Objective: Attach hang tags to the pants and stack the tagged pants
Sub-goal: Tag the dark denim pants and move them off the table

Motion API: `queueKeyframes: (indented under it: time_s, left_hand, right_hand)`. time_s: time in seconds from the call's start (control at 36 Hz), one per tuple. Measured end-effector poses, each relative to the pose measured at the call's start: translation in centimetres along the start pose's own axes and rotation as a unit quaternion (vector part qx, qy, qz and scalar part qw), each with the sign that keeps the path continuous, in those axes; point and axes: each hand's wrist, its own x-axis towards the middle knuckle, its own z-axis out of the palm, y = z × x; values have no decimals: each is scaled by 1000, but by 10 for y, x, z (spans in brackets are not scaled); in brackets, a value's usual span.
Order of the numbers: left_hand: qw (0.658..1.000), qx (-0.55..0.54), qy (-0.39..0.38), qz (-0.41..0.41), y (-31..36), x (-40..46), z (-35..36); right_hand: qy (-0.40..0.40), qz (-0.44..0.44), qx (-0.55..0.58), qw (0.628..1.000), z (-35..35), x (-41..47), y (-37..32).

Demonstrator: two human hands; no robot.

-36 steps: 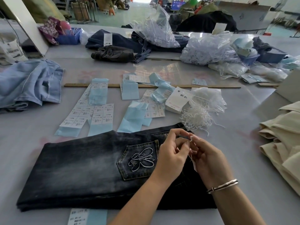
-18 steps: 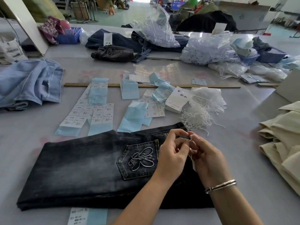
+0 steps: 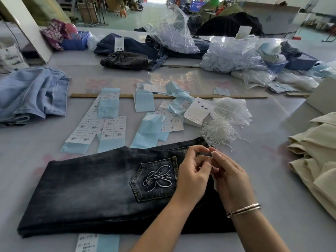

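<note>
Folded dark washed jeans (image 3: 94, 184) lie flat in front of me, back pocket with a white embroidered butterfly facing up. Over the waistband, my left hand (image 3: 192, 171) and my right hand (image 3: 231, 177) meet fingertip to fingertip, pinching a thin white tag string (image 3: 211, 157). A white hang tag (image 3: 215, 184) peeks out under my right palm, mostly hidden. A stack of white hang tags (image 3: 197, 111) and a pile of loose white strings (image 3: 220, 131) lie just beyond the jeans.
Size-label strips with blue backing (image 3: 109, 128) are spread across the middle of the table. Light blue jeans (image 3: 31, 93) lie at the left, cream garments (image 3: 316, 157) at the right. A wooden ruler (image 3: 236, 96), dark jeans (image 3: 127, 60) and string bags (image 3: 231, 55) lie farther back.
Both hands stay at the waistband; the fingers have shifted only slightly on the string. The jeans have not moved.
</note>
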Motion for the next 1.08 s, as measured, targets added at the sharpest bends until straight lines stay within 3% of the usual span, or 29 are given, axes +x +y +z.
queueKeyframes:
  time_s: [1.08]
  left_hand:
    - [998, -40, 52, -19, -2, -5, 13]
  right_hand:
    - [7, 41, 55, 998, -1, 6, 2]
